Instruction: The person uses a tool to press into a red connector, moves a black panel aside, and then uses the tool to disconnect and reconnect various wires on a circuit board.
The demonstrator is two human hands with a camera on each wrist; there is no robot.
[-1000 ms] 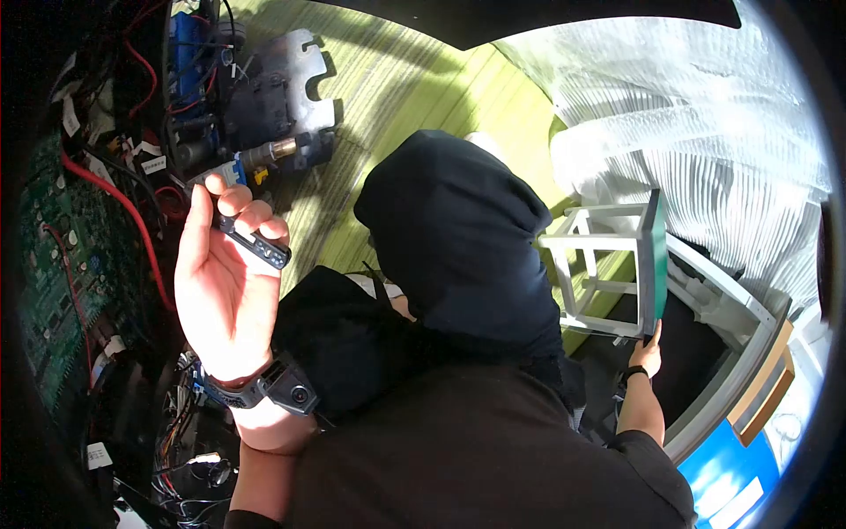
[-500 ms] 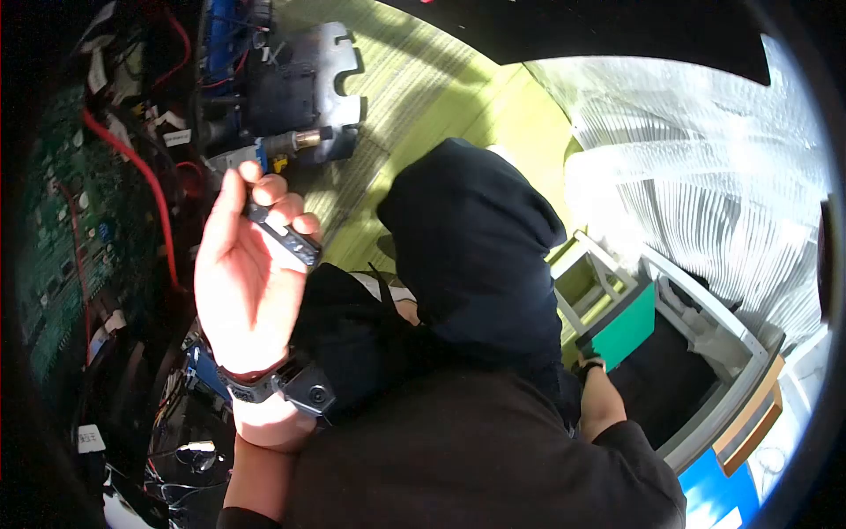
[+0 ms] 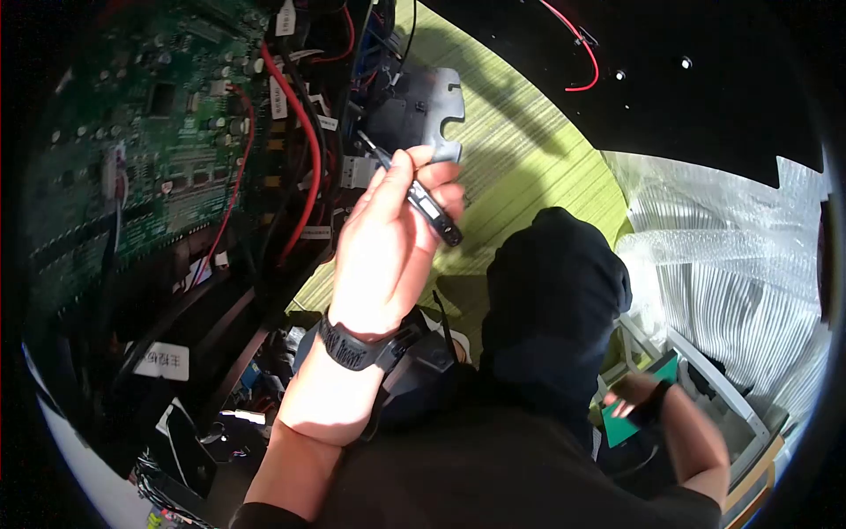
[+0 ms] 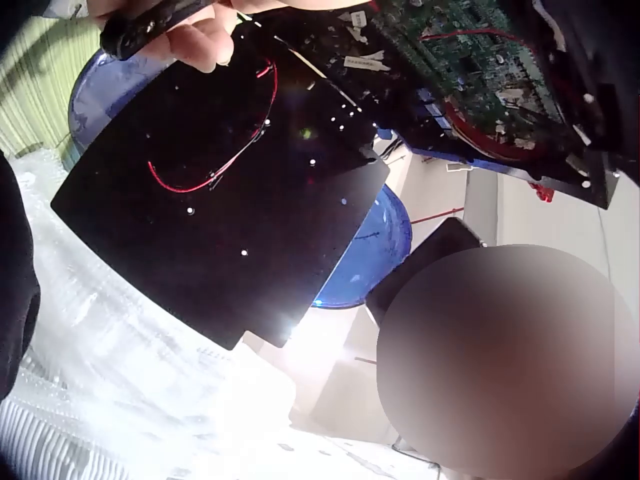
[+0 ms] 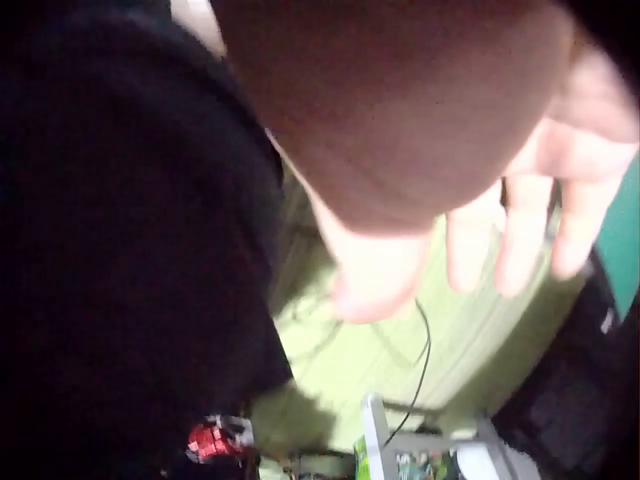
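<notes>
In the head view my left hand point(image 3: 379, 247) pinches a slim black pen-shaped tool point(image 3: 434, 214) between thumb and fingers. The tool has a small pale window and a thin metal tip, which points toward the cabled machine. In the left wrist view, fingers point(image 4: 203, 42) curl round the same tool point(image 4: 158, 24) at the top left. My right hand point(image 3: 630, 394), blurred, is over a stool's green seat point(image 3: 622, 431), partly hidden behind my dark-clothed leg point(image 3: 557, 286). The right wrist view shows that hand's fingers point(image 5: 520, 235) extended and holding nothing.
A green circuit board point(image 3: 181, 141) and a thick red cable point(image 3: 307, 132) fill the left side. A notched metal plate point(image 3: 447, 101) lies beyond my left hand. A black panel point(image 3: 705, 106) overhangs the upper right, above bubble wrap point(image 3: 727, 242). A grey frame point(image 3: 714, 370) stands beside the stool.
The stool has come closer to my leg, and my right hand has let go of its edge. My view has turned left toward the circuit board; the left hand keeps hold of the tool.
</notes>
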